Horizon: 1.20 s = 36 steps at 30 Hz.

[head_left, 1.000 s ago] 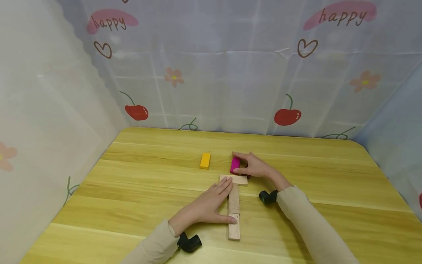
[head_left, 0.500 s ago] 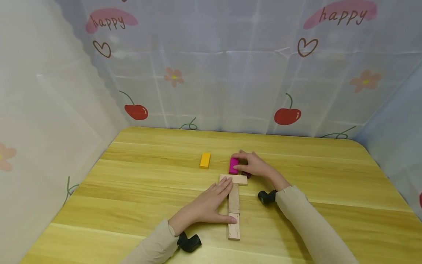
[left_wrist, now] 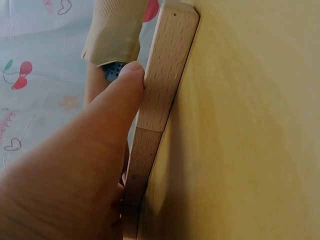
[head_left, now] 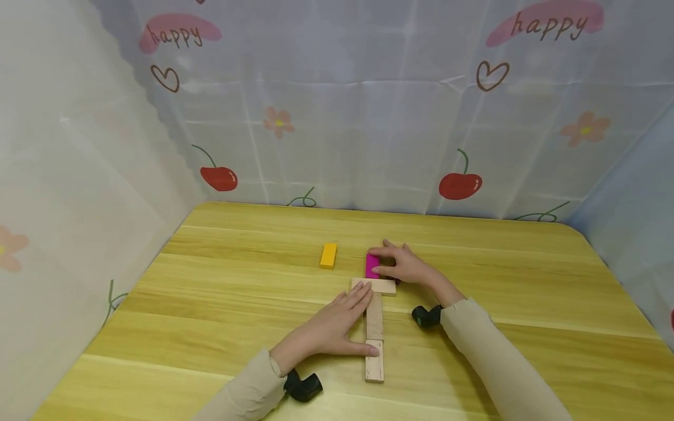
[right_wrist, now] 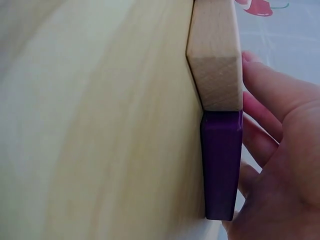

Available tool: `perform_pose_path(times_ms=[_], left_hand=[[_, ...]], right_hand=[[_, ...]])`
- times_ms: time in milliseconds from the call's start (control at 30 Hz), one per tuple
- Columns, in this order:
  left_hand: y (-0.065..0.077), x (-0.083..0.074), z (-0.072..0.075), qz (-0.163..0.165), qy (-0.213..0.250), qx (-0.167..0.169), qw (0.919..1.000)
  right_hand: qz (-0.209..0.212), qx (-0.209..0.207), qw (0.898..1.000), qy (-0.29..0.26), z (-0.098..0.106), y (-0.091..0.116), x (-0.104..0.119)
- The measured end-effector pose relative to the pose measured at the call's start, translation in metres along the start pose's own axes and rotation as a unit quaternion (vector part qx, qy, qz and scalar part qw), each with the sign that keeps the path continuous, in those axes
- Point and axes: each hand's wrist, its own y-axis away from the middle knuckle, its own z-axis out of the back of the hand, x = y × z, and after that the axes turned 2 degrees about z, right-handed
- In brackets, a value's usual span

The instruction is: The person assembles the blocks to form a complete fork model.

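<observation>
My left hand point(head_left: 326, 330) lies spread over a T of three plain wooden blocks. Its fingers rest on the crosswise block point(head_left: 385, 286), partly covering it, and its thumb on the nearest block point(head_left: 374, 371); the middle block point(head_left: 374, 318) joins them. Beyond the crossbar, my right hand point(head_left: 408, 264) pinches a magenta block point(head_left: 371, 264), index finger at the far end and thumb near the close end. That block's near end is right at the crossbar. A dark purple block point(right_wrist: 222, 165), mostly hidden by this hand in the head view, lies against the crossbar's right part.
A yellow block point(head_left: 329, 256) lies apart, left of the magenta one. The wooden table point(head_left: 237, 269) ends at a printed curtain point(head_left: 342, 158) behind. Black wrist cameras, one on the left wrist point(head_left: 303, 388) and one on the right point(head_left: 425, 316), hang low over the table.
The right hand has shifted the magenta block slightly left and nearer, up to the crossbar. The left hand and the plain blocks have stayed in place.
</observation>
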Motion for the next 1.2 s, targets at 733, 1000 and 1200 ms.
perform_pose_path(times_ms=[733, 1000, 1200], left_hand=[[-0.0003, -0.0008, -0.0023, -0.004, -0.024, -0.006, 0.9997], [0.0018, 0.0019, 0.0024, -0.019, 0.007, 0.006, 0.9998], [0.0019, 0.0007, 0.0034, -0.018, 0.002, 0.006, 0.9998]], right_hand=[[-0.006, 0.001, 1.0, 0.0, -0.0024, 0.0021, 0.0007], [-0.008, 0.001, 1.0, -0.002, -0.0028, 0.0015, 0.0006], [-0.018, 0.002, 1.0, -0.011, -0.0019, 0.0012, 0.0014]])
